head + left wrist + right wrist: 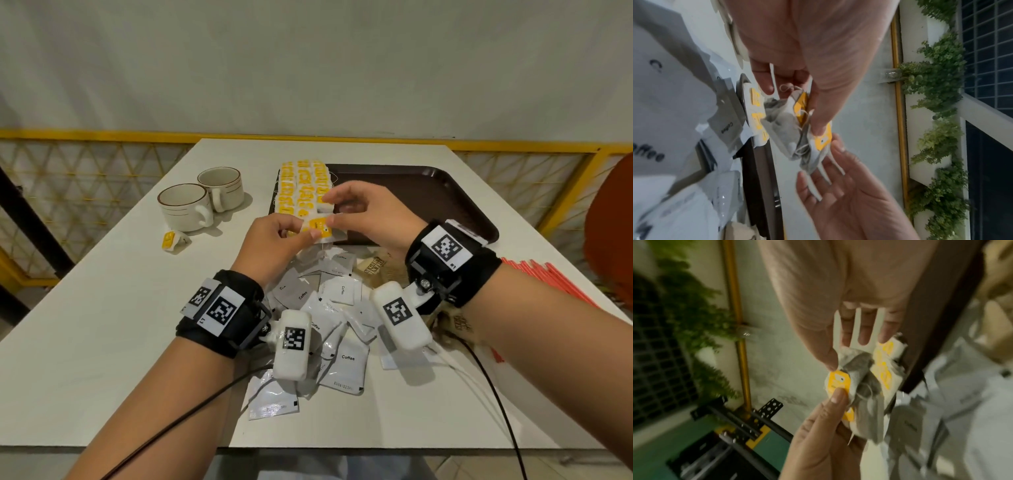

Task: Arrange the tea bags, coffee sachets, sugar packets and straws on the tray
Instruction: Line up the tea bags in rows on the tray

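Pinching a small bunch of tea bags [320,228] between them, both hands meet above the near edge of the tray [455,198] in the head view. The left hand [274,245] grips the bunch with thumb and curled fingers; the right hand [370,216] pinches its upper side with thumb and forefinger. Rows of yellow-tagged bags [303,186] already lie along the tray's left part. Coffee sachets [346,366] lie heaped on the table [102,325] beneath the wrists, brown sugar packets [375,265] just right of the heap, and red straws [544,277] at the table's right edge. Two cups [202,198] stand left of the tray, with one stray bag [171,240] on the table just in front of them.

Seen from the left wrist, the left hand [818,48] has its thumb on a yellow tag [823,138] and its fingers curled behind the grey bags [785,128], strings tangled among them. The right hand [851,199] reaches in from below, a fingertip touching the tag. Sachets [670,105] fill the left side, blurred.

Seen from the right wrist, the right hand [849,296] nips the top of the bunch [859,386] with its thumb, fingers behind. The left hand [818,443] holds it from below, thumb pressed on the tag [838,380]. More tagged bags [887,369] lie behind on the tray [941,321], though blur hides the detail.
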`<state>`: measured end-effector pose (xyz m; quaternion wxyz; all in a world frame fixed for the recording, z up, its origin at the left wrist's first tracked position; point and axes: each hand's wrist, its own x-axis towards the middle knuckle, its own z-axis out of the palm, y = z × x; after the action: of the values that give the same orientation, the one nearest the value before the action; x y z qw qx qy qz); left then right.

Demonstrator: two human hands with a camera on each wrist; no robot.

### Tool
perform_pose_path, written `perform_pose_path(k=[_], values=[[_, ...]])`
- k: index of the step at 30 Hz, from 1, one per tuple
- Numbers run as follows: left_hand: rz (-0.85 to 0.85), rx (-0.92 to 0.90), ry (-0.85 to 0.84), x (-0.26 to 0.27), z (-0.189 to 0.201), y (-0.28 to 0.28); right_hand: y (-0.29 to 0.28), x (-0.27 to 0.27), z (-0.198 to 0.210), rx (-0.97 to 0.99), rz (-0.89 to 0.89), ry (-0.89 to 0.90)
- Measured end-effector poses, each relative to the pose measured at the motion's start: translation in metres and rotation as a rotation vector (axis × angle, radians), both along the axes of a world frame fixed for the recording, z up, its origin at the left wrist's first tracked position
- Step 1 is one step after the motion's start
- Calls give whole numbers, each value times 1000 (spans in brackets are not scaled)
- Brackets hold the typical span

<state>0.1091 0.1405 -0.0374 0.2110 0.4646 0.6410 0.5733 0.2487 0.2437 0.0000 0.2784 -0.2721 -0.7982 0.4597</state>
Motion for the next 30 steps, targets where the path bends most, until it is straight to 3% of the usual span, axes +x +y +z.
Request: perform_pose_path(k=[2, 5, 11, 15, 21, 23, 30], values=[[-15, 7, -8, 1, -1, 0, 0, -1, 4, 183, 47, -110], [-13, 18, -8, 0, -2, 0, 2, -2, 5, 247, 67, -177], [21, 23, -14, -7, -3, 4, 16, 11, 5, 192, -8, -132], [3, -13, 45, -1, -1, 9, 14, 13, 3, 88, 65, -115], [-46, -107, 364, -4, 22, 17, 20, 17, 11, 49, 52, -125], [-43, -111, 412, -6, 29, 21, 23, 17, 14, -5, 57, -93], [-37, -99, 470, -1, 40, 49, 36, 2, 4, 88, -25, -108]])
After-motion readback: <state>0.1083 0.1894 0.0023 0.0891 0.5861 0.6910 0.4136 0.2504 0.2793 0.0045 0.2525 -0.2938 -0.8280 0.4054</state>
